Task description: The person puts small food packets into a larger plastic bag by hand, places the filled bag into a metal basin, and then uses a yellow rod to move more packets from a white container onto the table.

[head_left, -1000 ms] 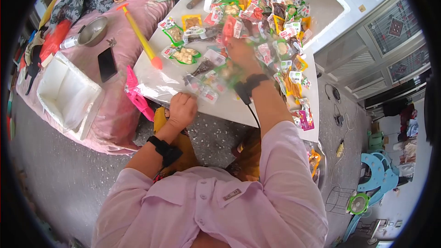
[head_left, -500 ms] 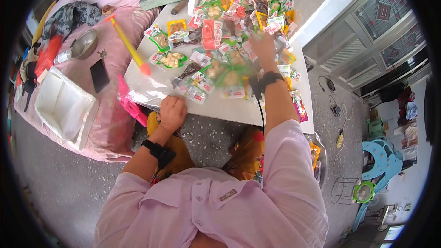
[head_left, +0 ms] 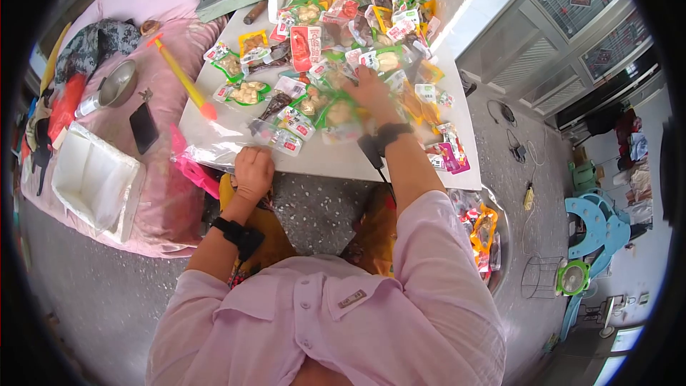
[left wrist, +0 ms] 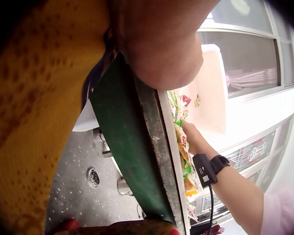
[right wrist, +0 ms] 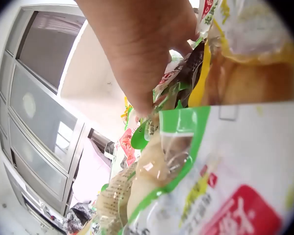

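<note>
My right hand (head_left: 376, 97) reaches into small vacuum-sealed food packets spread over the white table (head_left: 343, 162). Its fingertips sit right at a green-edged packet with pale contents (head_left: 388, 62). In the right wrist view the bent fingers and thumb (right wrist: 143, 105) are against packets, with clear film between them; I cannot tell whether they grip one. A large green-edged packet with a white label (right wrist: 220, 161) lies close below. A red packet (head_left: 306, 48) lies flat left of the hand. My left hand (head_left: 254, 171) rests at the table's near edge, fingers loosely bent, holding nothing.
A white foam box (head_left: 457, 1) heaped with packets stands at the table's far side. A yellow stick with an orange tip (head_left: 182, 75) leans at the left. On the pink bed are a small foam box (head_left: 89, 179) and a phone (head_left: 143, 129). More packets (head_left: 484, 229) lie below right.
The red packet, at my right hand a second ago, lies on the table. My right hand has gone right to the pile, then back left and nearer me. The left hand stays at the edge.
</note>
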### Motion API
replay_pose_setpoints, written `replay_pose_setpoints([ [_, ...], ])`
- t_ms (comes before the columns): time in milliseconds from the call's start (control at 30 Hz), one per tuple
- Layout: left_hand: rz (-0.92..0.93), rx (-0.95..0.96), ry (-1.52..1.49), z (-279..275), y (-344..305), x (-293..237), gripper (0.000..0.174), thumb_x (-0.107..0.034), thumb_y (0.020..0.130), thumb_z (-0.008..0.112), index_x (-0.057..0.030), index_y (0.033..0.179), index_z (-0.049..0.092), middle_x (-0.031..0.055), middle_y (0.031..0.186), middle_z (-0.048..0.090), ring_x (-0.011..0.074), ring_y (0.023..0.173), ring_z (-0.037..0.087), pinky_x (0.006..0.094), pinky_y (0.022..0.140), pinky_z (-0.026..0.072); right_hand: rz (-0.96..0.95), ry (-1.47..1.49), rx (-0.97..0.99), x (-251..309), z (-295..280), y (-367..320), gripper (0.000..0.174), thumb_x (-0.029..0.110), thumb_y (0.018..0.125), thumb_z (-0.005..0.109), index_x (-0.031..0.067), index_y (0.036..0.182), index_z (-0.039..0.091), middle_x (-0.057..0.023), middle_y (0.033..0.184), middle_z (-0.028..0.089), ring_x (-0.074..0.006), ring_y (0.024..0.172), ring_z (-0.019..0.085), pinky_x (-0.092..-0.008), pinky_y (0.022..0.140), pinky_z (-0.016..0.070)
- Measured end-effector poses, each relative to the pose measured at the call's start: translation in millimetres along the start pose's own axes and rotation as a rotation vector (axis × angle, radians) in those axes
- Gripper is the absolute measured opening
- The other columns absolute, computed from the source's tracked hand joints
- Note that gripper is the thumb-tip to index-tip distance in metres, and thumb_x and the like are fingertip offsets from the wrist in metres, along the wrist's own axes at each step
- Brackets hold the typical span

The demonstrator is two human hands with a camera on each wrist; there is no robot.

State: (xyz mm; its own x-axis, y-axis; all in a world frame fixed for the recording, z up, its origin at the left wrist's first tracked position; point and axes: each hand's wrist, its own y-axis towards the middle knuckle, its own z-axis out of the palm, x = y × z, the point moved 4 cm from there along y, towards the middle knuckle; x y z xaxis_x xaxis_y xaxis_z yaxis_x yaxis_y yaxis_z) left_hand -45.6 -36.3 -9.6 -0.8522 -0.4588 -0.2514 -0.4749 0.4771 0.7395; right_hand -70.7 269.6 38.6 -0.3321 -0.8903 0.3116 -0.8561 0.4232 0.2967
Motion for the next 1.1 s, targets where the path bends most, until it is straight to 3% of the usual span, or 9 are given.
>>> replay_pose_setpoints([
  [100,-0.005,0.007,0.004,-0.2,0.6,-0.6,0.021,-0.003,0.060,0.056,-0.0041,0.080,0.052,0.0110,0.079,0.050,0.0290,0.073,0.049,0.0382,0.064,0.0403,-0.112,0.054,0.062,10.1,-1.0,-10.3,0.048,0.042,0.070,0.052,0.0032,0.098,0.049,-0.0158,0.091,0.056,-0.0294,0.086,0.054,-0.0416,0.072,0.0420],
  [300,0.004,-0.003,0.003,-5.5,3.1,-4.2,0.020,-0.003,0.060,0.056,-0.0038,0.080,0.053,0.0109,0.078,0.051,0.0286,0.073,0.049,0.0377,0.064,0.0405,-0.157,0.419,-0.234,13.0,-39.8,-22.2,0.033,0.029,0.074,0.054,0.0017,0.091,0.054,-0.0180,0.083,0.057,-0.0301,0.076,0.056,-0.0379,0.070,0.0434],
  [467,0.009,-0.018,0.005,-3.3,1.7,-2.8,0.019,-0.004,0.060,0.055,-0.0038,0.080,0.053,0.0108,0.079,0.051,0.0284,0.073,0.049,0.0377,0.065,0.0406,0.022,0.732,-0.260,-20.4,-73.7,-46.1,0.021,0.017,0.076,0.055,0.0003,0.089,0.054,-0.0105,0.079,0.056,-0.0189,0.071,0.054,-0.0295,0.066,0.0433],
  [600,-0.009,-0.017,0.014,-0.9,-0.3,-0.4,0.018,-0.004,0.061,0.055,-0.0040,0.079,0.054,0.0107,0.078,0.051,0.0286,0.073,0.049,0.0379,0.065,0.0406,-0.073,0.706,-0.240,-22.6,-67.4,-78.5,0.015,0.009,0.077,0.053,0.0011,0.089,0.054,-0.0044,0.075,0.053,-0.0114,0.070,0.051,-0.0236,0.064,0.0419],
  [700,-0.013,-0.027,0.002,-2.3,0.5,-1.4,0.018,-0.004,0.061,0.055,-0.0042,0.079,0.054,0.0107,0.076,0.051,0.0288,0.072,0.049,0.0383,0.065,0.0405,0.025,0.855,-0.133,-0.2,-47.8,-108.6,0.014,0.006,0.076,0.054,0.0013,0.089,0.054,-0.0043,0.074,0.052,-0.0120,0.071,0.051,-0.0241,0.065,0.0415],
  [800,-0.022,-0.014,0.005,-1.5,-0.8,0.0,0.016,-0.004,0.061,0.055,-0.0049,0.078,0.054,0.0100,0.075,0.050,0.0288,0.072,0.049,0.0386,0.065,0.0402,-0.148,0.843,-0.015,27.6,-19.6,-125.6,0.015,0.009,0.077,0.053,0.0012,0.089,0.053,-0.0079,0.077,0.053,-0.0181,0.074,0.053,-0.0267,0.067,0.0422],
  [900,-0.022,0.007,-0.004,-3.2,0.7,-0.4,0.014,-0.005,0.063,0.054,-0.0052,0.076,0.053,0.0107,0.072,0.050,0.0296,0.069,0.049,0.0390,0.062,0.0406,-0.162,0.699,-0.072,61.0,-9.0,-139.4,0.016,0.012,0.077,0.052,0.0014,0.089,0.053,-0.0134,0.081,0.054,-0.0275,0.078,0.054,-0.0318,0.071,0.0425],
  [1033,-0.244,0.098,-0.034,-13.4,-2.1,-3.3,0.010,-0.007,0.067,0.053,-0.0052,0.077,0.052,0.0133,0.069,0.051,0.0322,0.065,0.050,0.0412,0.058,0.0412,-0.165,0.666,0.089,93.7,-0.3,-144.5,0.020,0.013,0.075,0.052,0.0007,0.090,0.052,-0.0180,0.086,0.054,-0.0334,0.083,0.052,-0.0378,0.075,0.0410],
  [1100,-0.410,0.113,-0.052,-24.0,-4.2,-7.6,0.009,-0.008,0.070,0.052,-0.0048,0.079,0.052,0.0148,0.069,0.052,0.0337,0.064,0.051,0.0419,0.057,0.0418,-0.281,0.581,0.017,106.4,5.6,-145.2,0.021,0.012,0.073,0.053,-0.0002,0.090,0.052,-0.0173,0.086,0.054,-0.0327,0.085,0.051,-0.0380,0.076,0.0408],
])
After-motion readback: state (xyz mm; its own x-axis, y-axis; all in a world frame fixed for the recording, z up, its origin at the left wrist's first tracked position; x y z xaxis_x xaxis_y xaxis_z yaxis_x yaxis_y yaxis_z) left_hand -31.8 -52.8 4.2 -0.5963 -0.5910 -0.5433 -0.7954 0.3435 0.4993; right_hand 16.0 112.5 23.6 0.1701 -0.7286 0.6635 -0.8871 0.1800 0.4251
